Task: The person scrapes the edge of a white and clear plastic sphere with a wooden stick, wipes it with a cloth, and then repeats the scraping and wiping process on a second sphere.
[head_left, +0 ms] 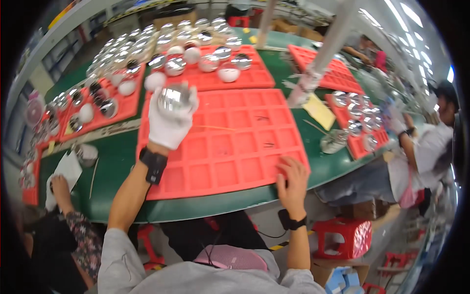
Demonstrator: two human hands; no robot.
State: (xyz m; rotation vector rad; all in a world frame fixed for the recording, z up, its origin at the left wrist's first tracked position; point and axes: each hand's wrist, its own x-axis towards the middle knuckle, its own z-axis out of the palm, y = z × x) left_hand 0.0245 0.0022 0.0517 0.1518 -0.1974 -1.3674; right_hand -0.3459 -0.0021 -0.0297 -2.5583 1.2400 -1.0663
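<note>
My left hand (pixel 169 128), in a white glove, is closed around a shiny silver mirrored globe (pixel 175 99). It holds the globe up over the far left corner of a red compartment tray (pixel 226 171). That tray lies in front of me, with a few dark marks and a thin orange strand on it. My bare right hand (pixel 293 183) rests on the tray's near right corner, fingers apart and nothing in them. Just beyond the left hand is a white ball (pixel 155 82). The underside of the held globe is hidden by my glove.
Behind stands another red tray (pixel 264 78) with mirrored and white globes. More filled trays stand left and far left. To the right are a white post (pixel 313 73), yellow paper (pixel 319 111), a metallic container (pixel 334 141) and a co-worker (pixel 426 147). Another person's arm (pixel 61 193) is at left.
</note>
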